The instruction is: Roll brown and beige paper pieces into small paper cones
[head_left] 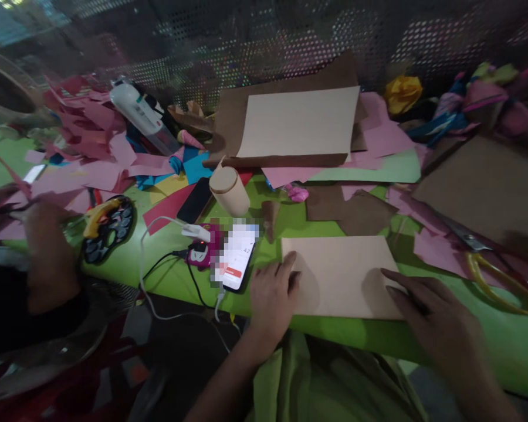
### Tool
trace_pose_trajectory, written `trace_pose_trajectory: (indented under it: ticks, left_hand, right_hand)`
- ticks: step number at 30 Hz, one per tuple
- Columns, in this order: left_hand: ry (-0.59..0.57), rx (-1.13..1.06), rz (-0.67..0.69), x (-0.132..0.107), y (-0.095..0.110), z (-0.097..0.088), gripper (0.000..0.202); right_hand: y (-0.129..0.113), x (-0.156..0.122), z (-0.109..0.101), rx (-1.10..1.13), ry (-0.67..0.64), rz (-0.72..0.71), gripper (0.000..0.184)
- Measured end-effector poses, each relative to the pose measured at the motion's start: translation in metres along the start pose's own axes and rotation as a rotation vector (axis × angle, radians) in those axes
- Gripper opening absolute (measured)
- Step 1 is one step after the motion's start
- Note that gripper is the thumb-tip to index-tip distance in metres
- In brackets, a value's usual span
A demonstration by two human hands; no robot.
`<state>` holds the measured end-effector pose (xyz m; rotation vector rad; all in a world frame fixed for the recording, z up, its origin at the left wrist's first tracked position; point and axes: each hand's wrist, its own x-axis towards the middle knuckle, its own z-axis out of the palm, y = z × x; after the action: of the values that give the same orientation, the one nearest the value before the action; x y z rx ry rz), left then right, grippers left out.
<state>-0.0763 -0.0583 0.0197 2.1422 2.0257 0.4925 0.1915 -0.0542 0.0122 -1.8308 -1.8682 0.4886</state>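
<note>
A beige sheet of paper (341, 269) lies flat on the green table (171, 275) right in front of me. My left hand (273, 296) rests on its left edge, fingers stretched out over the paper. At the sheet's right lower corner my right hand (426, 305) lies flat with its fingers extended across the paper. Neither hand holds anything.
A phone (237, 258) with a lit screen and cables lies left of the sheet, beside a paper roll (229, 190). Yellow-handled scissors (497, 275) lie at the right. A larger beige and brown sheet (299, 123) and pink scraps lie behind. Another person's hand (48, 246) works at the left.
</note>
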Motion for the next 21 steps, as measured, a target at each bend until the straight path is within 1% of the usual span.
trace_pose_trajectory:
  ticks: [3, 6, 16, 21]
  left_hand:
    - [0.067, 0.061, 0.030, 0.0000, -0.0029, 0.0013, 0.038]
    - [0.092, 0.066, 0.059, 0.0007, -0.0061, 0.0028, 0.036]
    - [0.130, 0.074, 0.107, 0.0017, -0.0098, 0.0036, 0.033]
    - [0.089, 0.114, 0.105, 0.0017, -0.0070, 0.0012, 0.035]
  right_hand:
    - [-0.0015, 0.0004, 0.0013, 0.021, 0.015, -0.024, 0.033]
    - [-0.0024, -0.0002, 0.0024, 0.023, 0.017, -0.017, 0.033]
    - [-0.0024, -0.0010, 0.0054, 0.050, 0.021, -0.015, 0.032]
    - [-0.0070, -0.0032, 0.0071, -0.013, 0.040, -0.011, 0.032]
